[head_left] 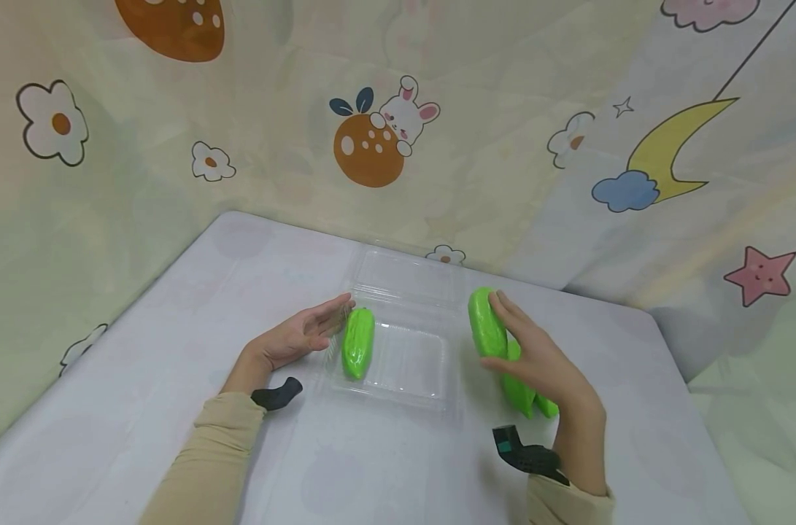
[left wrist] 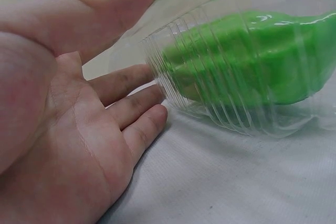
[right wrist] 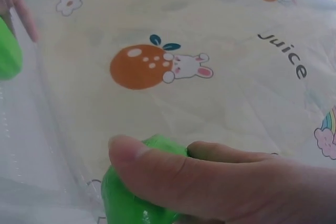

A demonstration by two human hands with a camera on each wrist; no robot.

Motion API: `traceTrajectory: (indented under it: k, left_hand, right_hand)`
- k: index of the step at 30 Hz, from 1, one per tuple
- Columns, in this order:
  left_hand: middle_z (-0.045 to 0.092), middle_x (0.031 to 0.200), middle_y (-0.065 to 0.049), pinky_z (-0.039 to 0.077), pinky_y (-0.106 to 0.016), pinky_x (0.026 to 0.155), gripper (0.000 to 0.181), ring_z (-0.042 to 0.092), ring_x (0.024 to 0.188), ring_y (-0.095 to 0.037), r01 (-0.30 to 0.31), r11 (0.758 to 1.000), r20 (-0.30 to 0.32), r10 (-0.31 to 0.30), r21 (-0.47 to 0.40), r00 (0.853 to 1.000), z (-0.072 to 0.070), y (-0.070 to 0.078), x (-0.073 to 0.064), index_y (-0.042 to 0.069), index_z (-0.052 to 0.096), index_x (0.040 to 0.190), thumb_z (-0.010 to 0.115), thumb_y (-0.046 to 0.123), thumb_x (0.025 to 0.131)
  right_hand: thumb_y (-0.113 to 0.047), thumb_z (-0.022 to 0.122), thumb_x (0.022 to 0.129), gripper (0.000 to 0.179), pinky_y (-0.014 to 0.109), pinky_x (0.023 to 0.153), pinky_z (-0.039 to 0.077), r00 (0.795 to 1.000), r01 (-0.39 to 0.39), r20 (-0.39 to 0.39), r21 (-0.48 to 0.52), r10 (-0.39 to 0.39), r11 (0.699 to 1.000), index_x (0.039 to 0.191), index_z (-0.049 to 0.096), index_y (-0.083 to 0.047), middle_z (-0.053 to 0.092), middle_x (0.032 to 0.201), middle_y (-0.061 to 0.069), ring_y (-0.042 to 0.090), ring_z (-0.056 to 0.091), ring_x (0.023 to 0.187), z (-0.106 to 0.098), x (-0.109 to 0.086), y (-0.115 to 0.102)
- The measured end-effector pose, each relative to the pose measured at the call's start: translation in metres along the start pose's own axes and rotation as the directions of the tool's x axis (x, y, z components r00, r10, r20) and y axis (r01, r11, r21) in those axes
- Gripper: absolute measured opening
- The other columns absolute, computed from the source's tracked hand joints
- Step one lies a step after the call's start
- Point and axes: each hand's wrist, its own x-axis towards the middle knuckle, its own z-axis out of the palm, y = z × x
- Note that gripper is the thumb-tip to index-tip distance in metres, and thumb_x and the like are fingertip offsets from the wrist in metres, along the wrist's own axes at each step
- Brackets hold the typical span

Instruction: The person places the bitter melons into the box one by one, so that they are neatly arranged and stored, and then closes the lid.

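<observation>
My right hand [head_left: 535, 357] pinches a glossy bright green, elongated toy vegetable [head_left: 487, 324] between thumb and fingers. It holds the piece to the right of a clear plastic clamshell box [head_left: 411, 401]. Inside the box, along its left side, lies another green toy vegetable [head_left: 358, 343] with a ridged surface. My left hand [head_left: 300, 337] is at the box's left wall, fingers extended, fingertips against the ribbed plastic in the left wrist view. Partly hidden behind the right hand, more green toy vegetables [head_left: 519, 394] lie on the table.
The box's lid [head_left: 404, 277] is folded back, away from me. A pale cloth covers the table [head_left: 384, 467], and a printed curtain [head_left: 273, 95] hangs behind it. Dark wrist devices [head_left: 529, 456] are worn on both arms.
</observation>
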Motion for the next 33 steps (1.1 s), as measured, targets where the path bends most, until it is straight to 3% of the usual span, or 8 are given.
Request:
traceTrajectory:
  k: [13,33]
  left_hand:
    - [0.009,0.161,-0.003,0.001,-0.046,0.119,0.098,0.0,0.149,-0.023,0.006,1.0,0.003,-0.006,-0.01,1.0,0.0,0.0,0.0,0.016,0.012,0.154,0.076,0.031,0.081]
    - [0.011,0.161,-0.002,-0.002,-0.045,0.119,0.096,0.0,0.149,-0.021,0.011,0.999,-0.019,-0.012,-0.034,1.0,0.001,0.0,0.001,0.013,0.013,0.154,0.076,0.023,0.081]
  right_hand:
    - [-0.031,0.078,0.078,0.097,0.058,0.108,0.034,0.998,0.055,0.025,-0.063,-0.054,0.996,0.153,0.018,-0.025,0.013,0.161,0.003,0.035,0.022,0.144,0.017,0.013,-0.015]
    - [-0.027,0.079,0.077,0.097,0.051,0.11,0.035,0.992,0.113,0.067,-0.053,-0.11,0.992,0.153,0.018,-0.024,0.013,0.161,0.002,0.03,0.023,0.145,0.042,0.028,-0.032]
